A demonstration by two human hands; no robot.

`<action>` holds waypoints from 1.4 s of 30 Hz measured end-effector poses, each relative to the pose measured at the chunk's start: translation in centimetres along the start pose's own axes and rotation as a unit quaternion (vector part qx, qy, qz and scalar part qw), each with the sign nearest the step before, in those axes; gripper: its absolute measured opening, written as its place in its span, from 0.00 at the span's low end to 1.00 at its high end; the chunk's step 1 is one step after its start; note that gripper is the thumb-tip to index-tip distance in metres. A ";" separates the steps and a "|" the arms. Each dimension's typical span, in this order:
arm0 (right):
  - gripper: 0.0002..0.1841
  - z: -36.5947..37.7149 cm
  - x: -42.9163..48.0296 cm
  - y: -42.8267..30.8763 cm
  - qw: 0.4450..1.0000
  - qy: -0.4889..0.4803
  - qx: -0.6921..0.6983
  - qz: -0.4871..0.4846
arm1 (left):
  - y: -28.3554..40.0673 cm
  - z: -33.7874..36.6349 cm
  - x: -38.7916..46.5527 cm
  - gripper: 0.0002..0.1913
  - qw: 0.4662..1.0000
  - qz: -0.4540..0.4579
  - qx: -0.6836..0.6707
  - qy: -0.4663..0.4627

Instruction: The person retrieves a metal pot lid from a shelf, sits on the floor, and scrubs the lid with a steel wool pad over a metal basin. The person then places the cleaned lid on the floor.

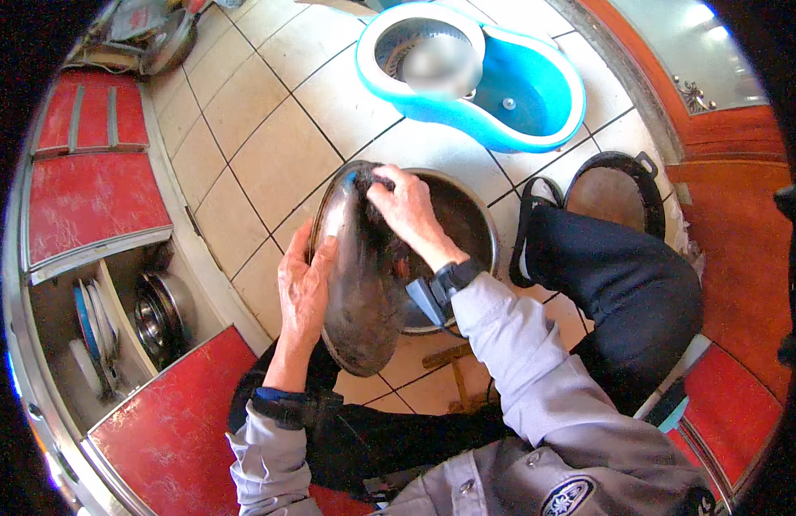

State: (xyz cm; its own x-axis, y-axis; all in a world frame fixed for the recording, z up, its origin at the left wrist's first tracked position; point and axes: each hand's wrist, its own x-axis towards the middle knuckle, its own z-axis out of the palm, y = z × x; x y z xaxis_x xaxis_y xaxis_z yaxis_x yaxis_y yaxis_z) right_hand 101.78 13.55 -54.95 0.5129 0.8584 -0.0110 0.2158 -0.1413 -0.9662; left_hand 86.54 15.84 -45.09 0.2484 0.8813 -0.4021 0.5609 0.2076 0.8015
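Note:
My left hand (306,267) grips the left rim of a round, shallow metal lid or pan (360,303), thumb on its face. It is tilted steeply, and its surface is wet-looking and stained. In my right hand (407,203) is a dark scouring pad (377,184), pressed near the upper edge of that piece; the fingers partly hide the pad. Beneath both hands a wide metal basin (493,238) stands on the floor, its inside dark. The tilted piece covers the basin's left side.
A blue and white plastic mop bucket (533,97) stands ahead on the tiled floor (269,142). A dark round pan (607,193) is beside my shoe (533,200). Left, an open cabinet compartment (50,316) holds plates (98,316) and metal bowls (163,309). Red cabinet doors (95,200) flank it.

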 end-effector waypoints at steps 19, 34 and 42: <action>0.14 -0.5 0.7 -4.8 0.998 -0.028 -0.060 -0.015 | -0.1 0.2 0.4 0.24 0.995 0.045 0.010 0.084; 0.10 -2.1 -0.1 -6.7 0.960 -0.172 -0.199 -0.098 | 0.6 0.3 -0.1 0.27 0.999 0.002 -0.031 0.030; 0.12 -1.9 -0.6 -6.5 0.952 -0.231 -0.187 -0.076 | 0.7 0.0 0.1 0.28 0.998 0.044 -0.007 0.042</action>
State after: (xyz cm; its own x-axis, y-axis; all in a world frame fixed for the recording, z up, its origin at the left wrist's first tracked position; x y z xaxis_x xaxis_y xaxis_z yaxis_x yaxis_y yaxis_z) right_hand 101.64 13.08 -48.19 0.0516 0.9959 -0.0737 0.5837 -0.0899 -0.8070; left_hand 86.97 16.10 -44.62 0.2286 0.9286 -0.2922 0.5292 0.1334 0.8379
